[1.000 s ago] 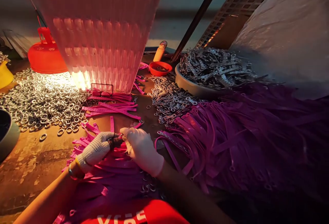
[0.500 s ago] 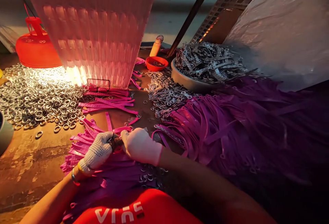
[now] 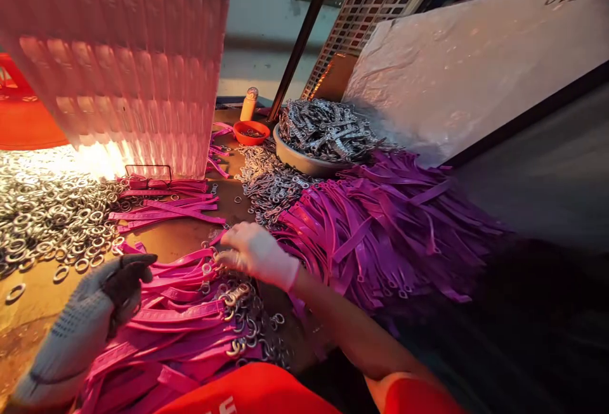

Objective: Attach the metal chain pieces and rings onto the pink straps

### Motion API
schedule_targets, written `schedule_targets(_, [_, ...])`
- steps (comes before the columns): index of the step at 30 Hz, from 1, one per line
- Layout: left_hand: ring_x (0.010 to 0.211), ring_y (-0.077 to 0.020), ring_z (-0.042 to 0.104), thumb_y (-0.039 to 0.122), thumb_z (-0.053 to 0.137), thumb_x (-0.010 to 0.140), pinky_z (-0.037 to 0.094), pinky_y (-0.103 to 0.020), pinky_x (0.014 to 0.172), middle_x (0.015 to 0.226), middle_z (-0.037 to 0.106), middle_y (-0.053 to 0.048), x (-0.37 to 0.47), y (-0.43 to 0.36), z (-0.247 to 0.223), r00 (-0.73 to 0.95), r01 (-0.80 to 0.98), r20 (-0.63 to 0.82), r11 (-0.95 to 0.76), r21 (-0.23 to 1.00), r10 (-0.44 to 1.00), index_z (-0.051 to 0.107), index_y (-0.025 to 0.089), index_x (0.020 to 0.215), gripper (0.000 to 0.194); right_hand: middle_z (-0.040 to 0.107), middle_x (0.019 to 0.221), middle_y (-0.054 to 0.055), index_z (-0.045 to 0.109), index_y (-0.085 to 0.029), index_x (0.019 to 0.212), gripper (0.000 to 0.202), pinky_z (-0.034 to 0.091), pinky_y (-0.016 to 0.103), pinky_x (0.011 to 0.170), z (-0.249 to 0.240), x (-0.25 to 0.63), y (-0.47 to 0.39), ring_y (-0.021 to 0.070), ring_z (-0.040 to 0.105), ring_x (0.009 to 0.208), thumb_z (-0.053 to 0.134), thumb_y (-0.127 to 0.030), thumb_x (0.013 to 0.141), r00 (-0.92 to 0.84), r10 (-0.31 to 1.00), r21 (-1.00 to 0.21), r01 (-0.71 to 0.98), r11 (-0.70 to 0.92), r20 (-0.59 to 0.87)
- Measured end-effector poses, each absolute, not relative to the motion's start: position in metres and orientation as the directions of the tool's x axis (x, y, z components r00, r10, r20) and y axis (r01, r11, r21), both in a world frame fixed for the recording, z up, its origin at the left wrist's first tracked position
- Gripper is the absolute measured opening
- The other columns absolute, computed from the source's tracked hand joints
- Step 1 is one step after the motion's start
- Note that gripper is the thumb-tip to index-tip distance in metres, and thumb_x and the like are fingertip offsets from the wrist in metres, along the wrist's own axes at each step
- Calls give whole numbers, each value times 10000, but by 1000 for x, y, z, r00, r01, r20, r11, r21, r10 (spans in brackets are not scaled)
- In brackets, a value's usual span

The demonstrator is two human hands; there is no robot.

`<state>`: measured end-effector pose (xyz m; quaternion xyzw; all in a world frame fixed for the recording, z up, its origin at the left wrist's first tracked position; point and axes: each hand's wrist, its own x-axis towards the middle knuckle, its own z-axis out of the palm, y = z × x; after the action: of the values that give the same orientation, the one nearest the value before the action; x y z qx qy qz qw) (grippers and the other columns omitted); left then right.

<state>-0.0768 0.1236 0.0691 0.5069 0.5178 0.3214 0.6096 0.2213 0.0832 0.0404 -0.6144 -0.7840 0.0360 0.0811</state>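
My left hand (image 3: 102,309), in a white knit glove with black dots and dark fingertips, is raised at the left edge of a pile of pink straps (image 3: 181,316). Its fingers are loosely bent and apart, with nothing visible between them. My right hand (image 3: 257,254), in a plain white glove, hovers palm down over the far right end of that pile. Its fingers are slightly spread, close to strap ends fitted with metal rings; its palm side is hidden. Metal rings and links (image 3: 245,322) hang from the strap ends nearest my body.
Loose rings (image 3: 52,211) lie heaped at left under a red lamp (image 3: 28,119), beside a ribbed translucent panel (image 3: 143,84). Behind stand a red bowl (image 3: 250,140), a bottle (image 3: 248,104) and a basin (image 3: 304,161) heaped with metal links. Purple straps (image 3: 380,230) spread at right.
My hands have come apart: the left moved left and nearer, the right now sits over the strap ends. The dark item between them is gone from there. The view has turned right.
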Motion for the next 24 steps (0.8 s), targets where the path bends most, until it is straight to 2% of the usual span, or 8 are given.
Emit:
schedule_targets(3, [404, -32, 326, 336, 774, 723, 213, -129, 353, 707, 590, 17, -57, 115, 51, 464, -101, -478, 581, 808, 746, 667, 205, 1237, 541, 734, 1039, 73, 731, -213, 1056, 306, 390, 275, 805, 31, 273, 118, 187, 641, 1002, 530, -440, 1013, 146, 989, -3, 989, -146, 16])
schedule_targets(6, [420, -47, 402, 301, 790, 734, 238, -128, 338, 751, 604, 0, -37, 108, 34, 612, -177, -526, 750, 638, 591, 604, 192, 1308, 613, 726, 1071, 144, 734, -146, 1053, 277, 403, 301, 799, 15, 308, 152, 227, 647, 999, 521, -314, 1001, 279, 960, 86, 956, -280, 22])
schedule_targets(10, [408, -88, 465, 378, 695, 844, 318, -175, 310, 772, 647, -47, -24, 104, 23, 652, -236, -572, 850, 471, 498, 613, 147, 1188, 422, 699, 1110, 187, 717, -112, 1103, 264, 407, 324, 830, -10, 320, 177, 261, 630, 1036, 586, -275, 942, 294, 955, 139, 945, -296, 34])
schedule_targets(12, [398, -103, 485, 350, 624, 896, 352, -193, 313, 780, 666, -65, -23, 102, 22, 613, -223, -636, 875, 430, 469, 590, 150, 1227, 388, 684, 1122, 205, 712, -93, 1108, 268, 400, 338, 848, -21, 317, 181, 274, 614, 1061, 554, -242, 950, 275, 960, 142, 950, -279, 49])
schedule_targets(15, [411, -106, 517, 282, 606, 902, 349, -174, 326, 773, 667, -61, -24, 101, 22, 546, -198, -691, 874, 443, 474, 545, 170, 1335, 452, 678, 1090, 220, 710, -72, 1091, 279, 393, 356, 856, -31, 313, 179, 279, 608, 1043, 499, -206, 965, 258, 963, 125, 956, -266, 77])
schedule_targets(19, [396, -72, 448, 326, 682, 843, 278, -145, 324, 689, 589, 0, -27, 101, 17, 591, -191, -635, 851, 490, 498, 595, 176, 1267, 458, 686, 1024, 210, 710, -70, 1040, 247, 394, 365, 867, -33, 311, 167, 259, 602, 992, 505, -181, 958, 236, 965, 63, 968, -244, 115])
schedule_targets(21, [408, -67, 435, 337, 714, 807, 260, -146, 333, 671, 563, 11, -27, 101, 16, 625, -196, -598, 843, 501, 501, 604, 166, 1237, 476, 686, 1011, 207, 708, -73, 1004, 234, 401, 374, 878, -30, 309, 158, 260, 593, 1000, 499, -167, 958, 229, 963, 8, 973, -232, 139])
schedule_targets(24, [419, -68, 435, 310, 733, 766, 261, -162, 339, 718, 585, 4, -26, 98, 17, 665, -207, -546, 828, 521, 510, 544, 178, 1336, 615, 667, 1121, 228, 696, -79, 978, 219, 421, 394, 924, -22, 299, 144, 281, 577, 1096, 491, -149, 949, 234, 956, -114, 970, -216, 179])
